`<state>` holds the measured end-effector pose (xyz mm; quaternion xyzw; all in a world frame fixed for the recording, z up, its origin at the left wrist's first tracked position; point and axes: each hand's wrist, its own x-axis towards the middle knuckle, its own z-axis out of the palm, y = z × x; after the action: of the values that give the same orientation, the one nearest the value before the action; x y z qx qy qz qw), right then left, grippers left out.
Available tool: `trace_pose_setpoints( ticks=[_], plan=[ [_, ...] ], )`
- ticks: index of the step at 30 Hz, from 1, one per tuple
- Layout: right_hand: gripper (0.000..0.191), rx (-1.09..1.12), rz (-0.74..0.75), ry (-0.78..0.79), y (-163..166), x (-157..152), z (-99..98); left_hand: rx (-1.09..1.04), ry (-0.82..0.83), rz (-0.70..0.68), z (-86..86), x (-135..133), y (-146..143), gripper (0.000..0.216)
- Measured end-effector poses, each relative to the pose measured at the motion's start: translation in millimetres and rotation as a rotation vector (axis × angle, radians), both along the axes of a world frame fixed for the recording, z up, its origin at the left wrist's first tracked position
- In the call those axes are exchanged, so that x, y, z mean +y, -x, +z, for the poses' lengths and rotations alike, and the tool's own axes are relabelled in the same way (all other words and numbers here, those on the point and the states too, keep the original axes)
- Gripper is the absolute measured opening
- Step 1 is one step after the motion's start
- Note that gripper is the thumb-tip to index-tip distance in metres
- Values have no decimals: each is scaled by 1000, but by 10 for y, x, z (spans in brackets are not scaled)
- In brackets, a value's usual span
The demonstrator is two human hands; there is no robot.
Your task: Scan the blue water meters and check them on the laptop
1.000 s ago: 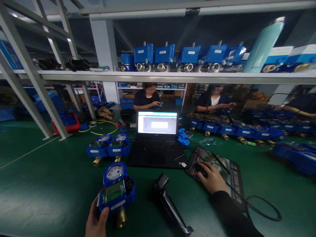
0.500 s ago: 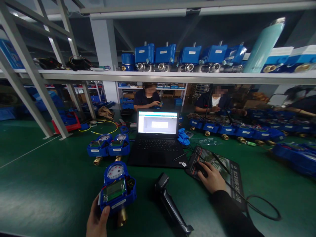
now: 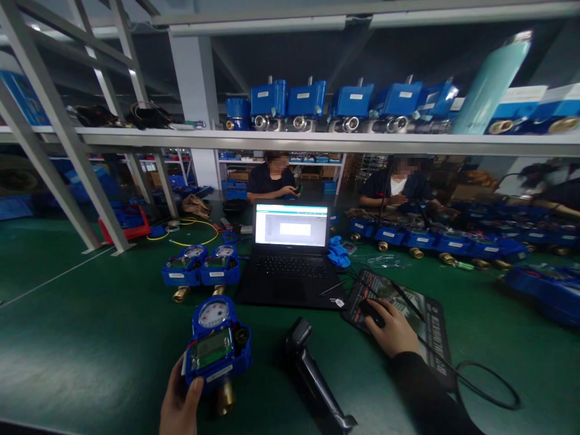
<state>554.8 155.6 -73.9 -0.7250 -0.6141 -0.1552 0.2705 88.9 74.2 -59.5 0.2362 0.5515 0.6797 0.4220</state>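
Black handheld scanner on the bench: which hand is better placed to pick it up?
Right hand, likely: it only has the mouse to let go of, and the scanner lies with its handle slanting that way. The left hand holds a blue meter.

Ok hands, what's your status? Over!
Left hand gripping blue meter. Right hand on black mouse. Black handheld scanner lying between them.
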Motion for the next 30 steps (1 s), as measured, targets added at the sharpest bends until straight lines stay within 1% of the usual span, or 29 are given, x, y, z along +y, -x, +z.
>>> trace_pose_setpoints(
  ticks=[6, 10, 13, 15, 20, 22, 25, 28, 30],
  plan=[
    [42, 12, -2, 1, 19, -1, 16, 4, 14, 3, -49, -7, 25, 90],
    [44, 2, -24, -73, 85, -16, 51, 4, 4, -9, 5, -19, -5, 88],
    [43, -2, -9, -28, 77, -12, 48, -22, 10, 4, 74, -24, -42, 91],
    [43, 0, -9, 16, 49, -4, 35, -21, 18, 19, 85, -22, -48, 92],
    [42, 0, -18, 16, 23, -3, 20, 37, 30, 14, -27, -14, 9, 87],
    [41, -8, -7, 5, 28, -7, 20, 39, 33, 7, -43, -14, 19, 86],
    [40, -20, 1, -3, 23, -6, 12, 23, 36, 17, 22, -18, -10, 87],
    [41, -20, -2, -7, 14, 3, 0, -18, 34, 24, 123, -20, -58, 93],
    [42, -15, 4, -8, 23, 4, 2, -39, 29, 27, 156, -19, -76, 97]
  ],
)
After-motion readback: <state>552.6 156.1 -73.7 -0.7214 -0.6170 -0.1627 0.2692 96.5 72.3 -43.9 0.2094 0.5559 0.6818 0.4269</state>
